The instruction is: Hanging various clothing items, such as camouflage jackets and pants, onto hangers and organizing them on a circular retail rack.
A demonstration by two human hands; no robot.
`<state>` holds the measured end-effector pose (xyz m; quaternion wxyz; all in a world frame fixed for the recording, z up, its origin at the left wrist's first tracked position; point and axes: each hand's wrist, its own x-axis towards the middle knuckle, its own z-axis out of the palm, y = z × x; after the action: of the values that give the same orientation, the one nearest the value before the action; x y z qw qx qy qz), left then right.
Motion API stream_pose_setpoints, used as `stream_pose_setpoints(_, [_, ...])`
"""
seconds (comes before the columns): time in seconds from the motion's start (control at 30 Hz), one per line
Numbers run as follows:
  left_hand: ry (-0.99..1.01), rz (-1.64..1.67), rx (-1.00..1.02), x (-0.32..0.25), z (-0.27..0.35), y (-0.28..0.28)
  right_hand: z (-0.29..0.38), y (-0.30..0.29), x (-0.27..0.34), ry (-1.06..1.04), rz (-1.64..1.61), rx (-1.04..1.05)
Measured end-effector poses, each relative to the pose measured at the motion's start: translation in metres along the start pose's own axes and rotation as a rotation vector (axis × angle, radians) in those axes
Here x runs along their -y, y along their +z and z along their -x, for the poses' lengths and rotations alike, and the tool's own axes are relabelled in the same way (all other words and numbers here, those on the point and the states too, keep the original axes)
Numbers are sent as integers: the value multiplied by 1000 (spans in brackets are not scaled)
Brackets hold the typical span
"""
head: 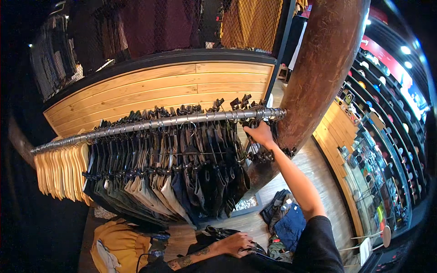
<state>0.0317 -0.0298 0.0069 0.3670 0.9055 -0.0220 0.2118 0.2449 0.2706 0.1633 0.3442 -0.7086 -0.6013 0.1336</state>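
A metal clothes rail (157, 123) crosses in front of me, packed with trousers (146, 198) on black clip hangers. My right hand (261, 133) is raised to the rail's right end, at a bunch of clip hangers (264, 156); its fingertips are hidden among the hooks, so its grip is unclear. Low in front of my body, my left hand (238, 244) is closed on a dark garment (211, 235). Pale wooden hangers (63, 174) fill the rail's left end.
A thick brown post (317, 61) meets the rail's right end. On the floor lie folded clothes (288, 221); a mustard garment (117, 244) is at lower left. Behind the rail stands a wood-panelled partition (170, 82). A glass display counter (368, 177) and shelves of caps are at the right.
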Motion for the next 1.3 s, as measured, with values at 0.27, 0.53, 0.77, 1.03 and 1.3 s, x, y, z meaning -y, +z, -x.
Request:
stream_pose_setpoints(0.27, [-59,62,-31,-14,0,-10,0,-17,0,-14,-45,128])
stream_pose_setpoints(0.53, [-12,36,17,-13,-3,-8,7,-57,12,-20,-223,319])
stream_pose_setpoints(0.77, [80,138,-125,-13,-11,-8,50,-70,3,-19,-257,273])
stream_pose_setpoints(1.03, [19,78,75,-19,-11,-9,62,-34,-30,-63,-301,109])
stream_pose_setpoints(1.3, [-41,288,54,-15,-1,-7,79,10,-82,98,-566,84])
